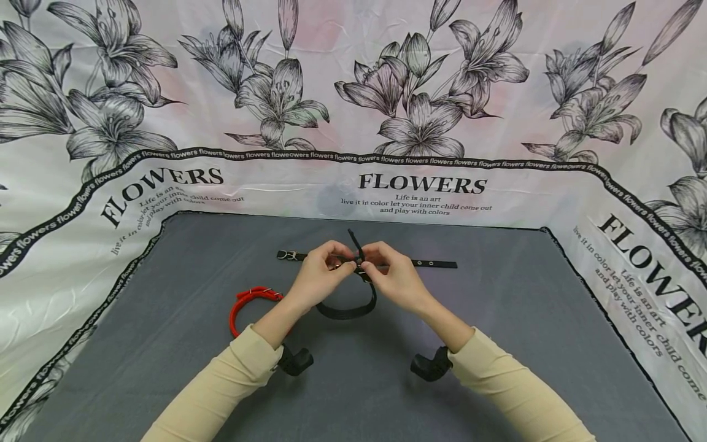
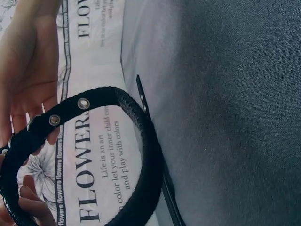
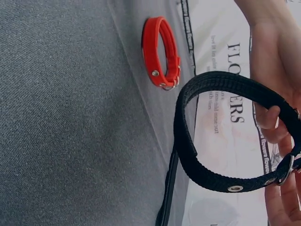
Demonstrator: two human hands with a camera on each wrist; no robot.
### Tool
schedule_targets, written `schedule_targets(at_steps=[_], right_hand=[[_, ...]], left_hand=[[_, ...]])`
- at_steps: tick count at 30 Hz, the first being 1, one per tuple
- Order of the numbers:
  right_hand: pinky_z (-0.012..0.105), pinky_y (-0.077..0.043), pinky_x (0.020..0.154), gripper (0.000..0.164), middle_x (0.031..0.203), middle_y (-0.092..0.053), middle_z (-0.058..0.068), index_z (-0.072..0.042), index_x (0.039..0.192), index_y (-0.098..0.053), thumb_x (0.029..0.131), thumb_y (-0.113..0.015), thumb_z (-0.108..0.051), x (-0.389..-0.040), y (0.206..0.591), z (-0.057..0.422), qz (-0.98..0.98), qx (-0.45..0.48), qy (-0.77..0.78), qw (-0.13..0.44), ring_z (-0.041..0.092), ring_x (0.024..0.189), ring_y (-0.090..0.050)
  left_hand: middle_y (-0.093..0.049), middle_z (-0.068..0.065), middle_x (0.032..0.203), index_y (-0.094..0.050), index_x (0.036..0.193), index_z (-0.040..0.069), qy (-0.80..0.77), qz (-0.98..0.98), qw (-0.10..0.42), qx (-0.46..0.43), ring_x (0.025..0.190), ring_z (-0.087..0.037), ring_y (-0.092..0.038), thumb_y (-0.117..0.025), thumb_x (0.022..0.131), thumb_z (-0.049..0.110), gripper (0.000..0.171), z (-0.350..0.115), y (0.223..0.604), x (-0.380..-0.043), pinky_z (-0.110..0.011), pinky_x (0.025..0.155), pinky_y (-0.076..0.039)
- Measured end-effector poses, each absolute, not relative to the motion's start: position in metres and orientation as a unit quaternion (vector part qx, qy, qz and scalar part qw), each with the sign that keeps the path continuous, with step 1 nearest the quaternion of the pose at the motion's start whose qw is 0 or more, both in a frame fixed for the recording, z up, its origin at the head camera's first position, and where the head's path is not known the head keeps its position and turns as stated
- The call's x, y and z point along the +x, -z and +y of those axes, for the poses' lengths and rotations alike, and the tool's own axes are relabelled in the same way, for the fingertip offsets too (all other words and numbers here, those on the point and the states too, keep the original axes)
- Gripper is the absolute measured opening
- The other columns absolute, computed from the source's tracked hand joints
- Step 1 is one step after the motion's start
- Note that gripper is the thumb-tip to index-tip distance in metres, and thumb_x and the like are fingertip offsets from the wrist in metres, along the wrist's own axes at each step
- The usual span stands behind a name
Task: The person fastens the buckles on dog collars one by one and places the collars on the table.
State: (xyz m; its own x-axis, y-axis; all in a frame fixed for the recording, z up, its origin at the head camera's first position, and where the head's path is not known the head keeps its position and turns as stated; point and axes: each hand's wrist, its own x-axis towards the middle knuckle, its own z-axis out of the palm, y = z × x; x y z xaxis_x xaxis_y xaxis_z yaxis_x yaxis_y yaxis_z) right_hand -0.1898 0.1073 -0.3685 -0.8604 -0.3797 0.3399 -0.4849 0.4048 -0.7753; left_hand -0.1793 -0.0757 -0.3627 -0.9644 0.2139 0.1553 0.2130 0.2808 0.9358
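Note:
Both hands hold a black collar in front of the person, its loop hanging below the fingers. It has metal eyelets and a metal buckle. My left hand pinches the band beside the buckle. From the other side, my right hand pinches it, with the fingertips of both hands close together. The strap's narrow free end sticks up between the hands. Fingers partly hide the buckle in the head view.
Behind the hands a second black collar lies stretched out flat, its buckle to the left. A red collar, fastened into a loop, lies left, partly behind the left forearm. Grey cloth covers the work surface, with a white flower-printed border.

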Motion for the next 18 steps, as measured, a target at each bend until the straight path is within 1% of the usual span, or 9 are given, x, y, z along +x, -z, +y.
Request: schedule_targets(at_steps=[4,6,11,18], right_hand=[[0.029,-0.052,0.074,0.022,0.103,-0.062,0.013,-0.001,0.114,-0.055,0.092,-0.054,-0.004,-0.181,0.356,0.104,-0.831,0.253,-0.493,0.053,0.023,0.094,-0.062],[0.029,-0.052,0.074,0.022,0.103,-0.062,0.015,0.002,0.114,-0.054,0.092,-0.053,-0.002,-0.175,0.349,0.102,-0.828,0.253,-0.498,0.048,0.025,0.094,-0.061],[0.029,-0.052,0.076,0.022,0.104,-0.061,0.017,0.006,0.113,-0.053,0.091,-0.053,0.0,-0.169,0.34,0.1,-0.821,0.261,-0.507,0.037,0.028,0.096,-0.061],[0.027,-0.052,0.076,0.022,0.102,-0.062,0.018,0.004,0.113,-0.055,0.091,-0.054,0.0,-0.171,0.34,0.1,-0.813,0.27,-0.514,0.041,0.027,0.096,-0.061]], left_hand=[[-0.063,0.001,0.085,-0.064,0.092,0.015,-0.559,0.818,-0.012,0.137,0.062,-0.018,-0.049,-0.061,0.089,0.019,0.005,-0.076,0.363,-0.18,-0.028,0.054,-0.039],[-0.064,0.002,0.083,-0.065,0.09,0.016,-0.559,0.817,-0.02,0.139,0.062,-0.018,-0.05,-0.061,0.089,0.019,0.005,-0.076,0.364,-0.18,-0.028,0.053,-0.039],[-0.066,0.003,0.084,-0.069,0.087,0.018,-0.57,0.811,-0.031,0.125,0.065,-0.017,-0.054,-0.063,0.087,0.022,0.006,-0.074,0.367,-0.181,-0.029,0.055,-0.041],[-0.066,0.002,0.086,-0.07,0.088,0.017,-0.577,0.808,-0.036,0.115,0.067,-0.017,-0.055,-0.065,0.086,0.022,0.007,-0.074,0.368,-0.181,-0.028,0.056,-0.041]])
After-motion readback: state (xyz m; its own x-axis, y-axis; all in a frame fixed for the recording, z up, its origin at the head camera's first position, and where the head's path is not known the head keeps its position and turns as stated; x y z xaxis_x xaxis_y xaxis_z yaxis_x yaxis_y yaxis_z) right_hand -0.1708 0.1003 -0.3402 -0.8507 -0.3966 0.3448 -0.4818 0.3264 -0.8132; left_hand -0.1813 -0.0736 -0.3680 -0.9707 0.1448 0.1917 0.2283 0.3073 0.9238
